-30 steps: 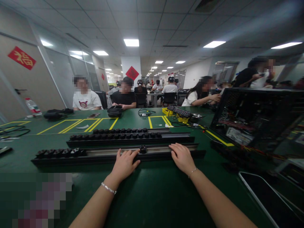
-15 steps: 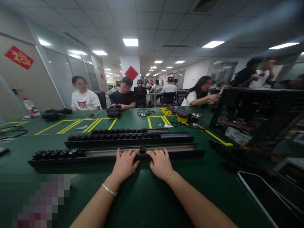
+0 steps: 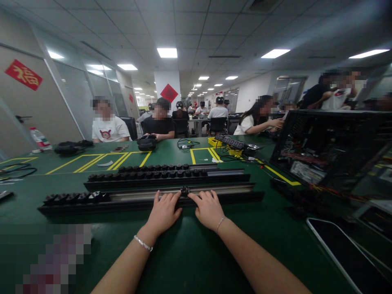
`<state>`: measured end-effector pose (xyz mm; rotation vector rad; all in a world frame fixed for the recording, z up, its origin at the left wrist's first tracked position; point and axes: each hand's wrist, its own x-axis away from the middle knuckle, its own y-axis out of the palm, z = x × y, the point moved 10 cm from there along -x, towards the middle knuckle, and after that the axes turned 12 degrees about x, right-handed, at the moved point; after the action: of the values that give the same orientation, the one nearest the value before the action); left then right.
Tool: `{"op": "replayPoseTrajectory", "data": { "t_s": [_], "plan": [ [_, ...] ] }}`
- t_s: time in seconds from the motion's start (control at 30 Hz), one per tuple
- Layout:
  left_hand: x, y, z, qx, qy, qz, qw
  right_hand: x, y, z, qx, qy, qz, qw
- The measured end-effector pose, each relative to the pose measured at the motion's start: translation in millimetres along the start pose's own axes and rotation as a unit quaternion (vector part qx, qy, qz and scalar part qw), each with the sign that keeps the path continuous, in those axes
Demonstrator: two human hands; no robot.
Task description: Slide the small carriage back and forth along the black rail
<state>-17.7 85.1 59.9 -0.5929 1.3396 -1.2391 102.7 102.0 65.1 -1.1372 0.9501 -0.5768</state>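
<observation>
A worker's left hand point(image 3: 163, 212) and right hand point(image 3: 208, 208) lie open and flat, side by side, on the near rail point(image 3: 128, 201). This long black strip runs crosswise on the green desk point(image 3: 190, 253). The fingers are spread, neither hand grips anything, and each wrist carries a thin bracelet. Just beyond the fingertips, in the gap between the two hands, a small black piece point(image 3: 184, 190) sits on the rail's pale centre channel; whether any finger touches it cannot be made out. Well to the left of the left hand, a row of black caps point(image 3: 73, 198) fills that end of the same rail. Just behind the hands a far rail point(image 3: 226, 178) lies parallel, most of its length lined with similar caps too small to tell apart. To the right of the right hand an open computer case point(image 3: 330, 151) stands tilted, its insides dark and blurred, and nearer the wearer a dark flat panel point(image 3: 346, 257) is cut off by the frame's edge. A pixelated patch hides the desk to the lower left of the left forearm. Farther back, beyond both rails, a power strip point(image 3: 232, 143) and a black headset point(image 3: 147, 143) rest on the desk, where several people point(image 3: 110, 128) sit.
</observation>
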Motion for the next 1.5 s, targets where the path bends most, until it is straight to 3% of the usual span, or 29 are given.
{"op": "replayPoseTrajectory", "data": {
  "t_s": [1.5],
  "plan": [
    [0.0, -0.8, -0.3, 0.006, -0.003, -0.005, 1.0, 2.0, -0.6, 22.1, -0.015, 0.007, 0.008, 1.0]
  ]
}}
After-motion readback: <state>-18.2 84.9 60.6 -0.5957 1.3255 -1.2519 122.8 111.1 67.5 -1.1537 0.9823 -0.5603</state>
